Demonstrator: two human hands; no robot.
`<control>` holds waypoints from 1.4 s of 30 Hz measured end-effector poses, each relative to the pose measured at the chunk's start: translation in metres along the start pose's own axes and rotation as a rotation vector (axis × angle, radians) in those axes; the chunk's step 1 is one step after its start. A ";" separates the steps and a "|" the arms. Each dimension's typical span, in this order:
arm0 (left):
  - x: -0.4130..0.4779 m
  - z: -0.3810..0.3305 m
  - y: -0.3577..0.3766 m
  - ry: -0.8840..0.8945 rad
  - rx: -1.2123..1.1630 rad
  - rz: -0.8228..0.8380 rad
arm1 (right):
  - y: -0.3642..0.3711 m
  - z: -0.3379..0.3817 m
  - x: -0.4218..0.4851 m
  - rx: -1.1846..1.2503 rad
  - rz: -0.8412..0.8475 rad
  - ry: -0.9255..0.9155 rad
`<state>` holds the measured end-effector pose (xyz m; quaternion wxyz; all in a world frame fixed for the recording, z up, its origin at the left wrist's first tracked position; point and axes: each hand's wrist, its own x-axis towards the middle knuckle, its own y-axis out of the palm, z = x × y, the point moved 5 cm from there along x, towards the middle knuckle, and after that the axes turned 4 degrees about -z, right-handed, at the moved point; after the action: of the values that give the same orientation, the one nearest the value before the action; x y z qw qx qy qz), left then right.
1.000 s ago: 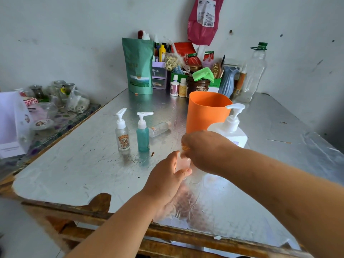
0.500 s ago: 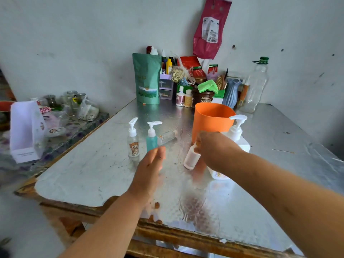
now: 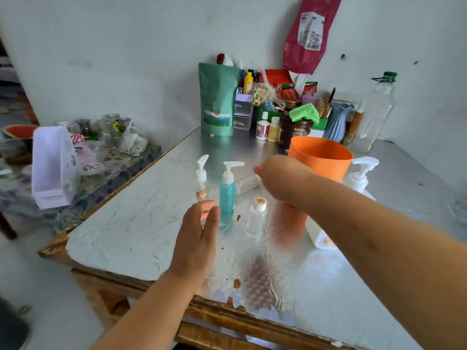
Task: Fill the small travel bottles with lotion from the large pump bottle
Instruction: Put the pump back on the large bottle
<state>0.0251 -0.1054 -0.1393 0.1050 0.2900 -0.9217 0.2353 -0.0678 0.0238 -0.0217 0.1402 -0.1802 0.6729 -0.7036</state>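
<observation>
The small white bottle stands right of my released left hand and nearer than my right hand, whose grip I cannot tell.

**Small bottles mid-table, clutter along the back**

On the table, from left to right: first small pump bottle, second small pump bottle, then, nearer the front edge, upright small bottle. Just behind those last two, lying bottle on its side. Further right, a tub, with the large pump bottle close on its right. In front of the first two pump bottles, left hand; above the lying bottle, before the tub, right hand. Along the back edge: pouch at left, vase further right, tall bottle at far right. Off to the left, side table bearing a box.
</observation>
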 end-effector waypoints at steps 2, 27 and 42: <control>0.003 0.005 -0.001 -0.027 -0.001 -0.047 | 0.004 -0.009 0.022 0.006 -0.027 0.053; 0.003 0.010 0.000 -0.069 0.005 -0.046 | 0.066 -0.025 0.065 -0.079 0.072 -0.005; 0.002 0.006 0.003 -0.011 0.138 -0.005 | 0.016 -0.024 0.044 0.196 -0.075 0.124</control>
<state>0.0216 -0.1071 -0.1448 0.0803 0.3001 -0.9031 0.2964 -0.1188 0.0250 -0.0359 0.0888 -0.1467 0.6012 -0.7805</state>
